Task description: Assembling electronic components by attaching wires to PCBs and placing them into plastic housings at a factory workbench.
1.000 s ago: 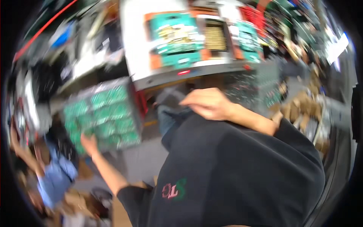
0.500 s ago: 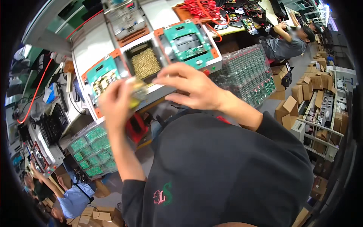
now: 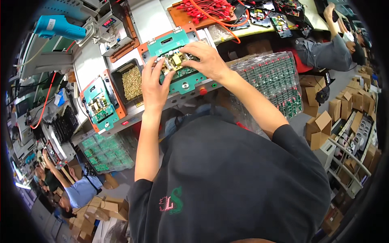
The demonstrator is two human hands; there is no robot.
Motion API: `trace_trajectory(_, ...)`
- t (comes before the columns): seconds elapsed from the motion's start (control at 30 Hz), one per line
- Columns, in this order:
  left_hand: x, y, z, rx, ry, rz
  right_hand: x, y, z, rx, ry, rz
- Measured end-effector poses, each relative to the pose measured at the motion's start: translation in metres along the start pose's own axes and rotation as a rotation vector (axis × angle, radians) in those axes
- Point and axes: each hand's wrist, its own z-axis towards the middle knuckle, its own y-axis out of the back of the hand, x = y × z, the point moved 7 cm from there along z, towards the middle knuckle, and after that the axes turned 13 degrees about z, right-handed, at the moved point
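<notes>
A circuit board [image 3: 173, 60] with a yellow transformer and other tall parts lies over the right-hand teal fixture [image 3: 187, 86]. My left hand [image 3: 155, 88] grips its left end between thumb and fingers. At the opposite end my right hand [image 3: 208, 62] also has hold of it, fingers curled over the far edge. Part of a green board [image 3: 184, 72] shows beneath it in the fixture. Whether the held board is fully seated, I cannot tell. To the left, another teal fixture [image 3: 106, 123] carries a similar populated board [image 3: 98, 106].
Between the fixtures sits a dark bin [image 3: 117, 77] of small brass-coloured pieces [image 3: 132, 84]. Red-tipped wires [image 3: 204, 10] lie at the back right. Plastic trays of boards [image 3: 269, 81] stand right of the bench. Co-workers [image 3: 330, 52] sit on both sides.
My left hand has carried the circuit board rightward, from near the left fixture to the right one. My right hand, empty before, has moved onto the board's right end. The view has shifted.
</notes>
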Motion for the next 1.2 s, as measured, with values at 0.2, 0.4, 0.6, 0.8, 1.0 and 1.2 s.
trace_trajectory(0.2,0.003,-0.004,0.005,0.013,0.005,0.089,-0.001,-0.007,0.001,0.009,-0.026,-0.034)
trace_trajectory(0.4,0.001,-0.003,0.007,0.038,-0.025,0.226,-0.001,-0.009,0.004,0.041,-0.072,-0.055)
trace_trajectory(0.6,0.001,0.0,0.004,0.049,-0.035,0.228,0.03,0.006,-0.001,-0.11,-0.048,-0.112)
trace_trajectory(0.8,0.006,0.002,0.008,0.035,-0.032,0.194,0.047,-0.009,-0.077,-0.142,-0.533,0.151)
trace_trajectory(1.0,0.027,0.077,-0.027,-0.154,0.137,0.022,0.008,-0.104,-0.13,0.297,-0.732,0.064)
trace_trajectory(1.2,0.113,0.15,-0.119,-0.313,0.409,0.238,-0.007,-0.15,-0.123,0.377,-0.668,-0.242)
